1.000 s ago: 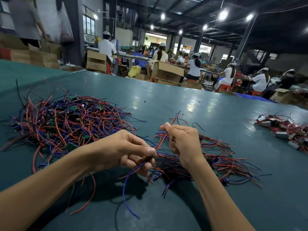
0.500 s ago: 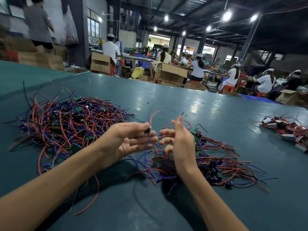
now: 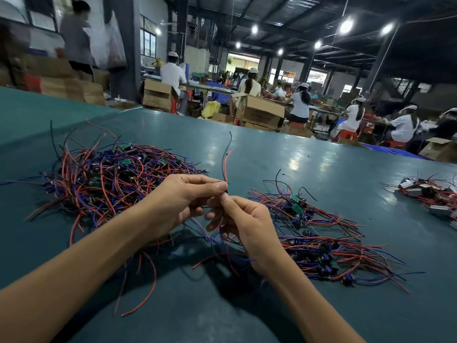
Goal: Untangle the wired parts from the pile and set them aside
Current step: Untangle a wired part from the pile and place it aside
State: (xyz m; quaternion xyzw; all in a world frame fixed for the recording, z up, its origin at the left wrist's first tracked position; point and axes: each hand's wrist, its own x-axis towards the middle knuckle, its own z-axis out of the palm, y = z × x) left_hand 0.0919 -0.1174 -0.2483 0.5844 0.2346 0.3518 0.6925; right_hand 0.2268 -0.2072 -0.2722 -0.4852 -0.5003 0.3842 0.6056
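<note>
A tangled pile [image 3: 108,179] of red, blue and black wires with small green boards lies on the teal table at the left. A flatter, spread-out heap of wired parts [image 3: 319,238] lies to the right of my hands. My left hand [image 3: 183,204] pinches a small wired part [image 3: 226,167] whose red and black leads stick upward. My right hand [image 3: 244,226] meets it from below, its fingers curled round the blue and red wires that hang down from the same part.
The teal table [image 3: 272,149] stretches far ahead. A third bunch of red-wired parts [image 3: 427,191] sits at the right edge. Beyond the table, seated people work among cardboard boxes [image 3: 259,111], and one person stands at the far left.
Both hands have come closer together and risen a little. The part's red and black leads now stand up above my left fingertips, and my right hand has gone from loose fingers to holding the hanging wires.
</note>
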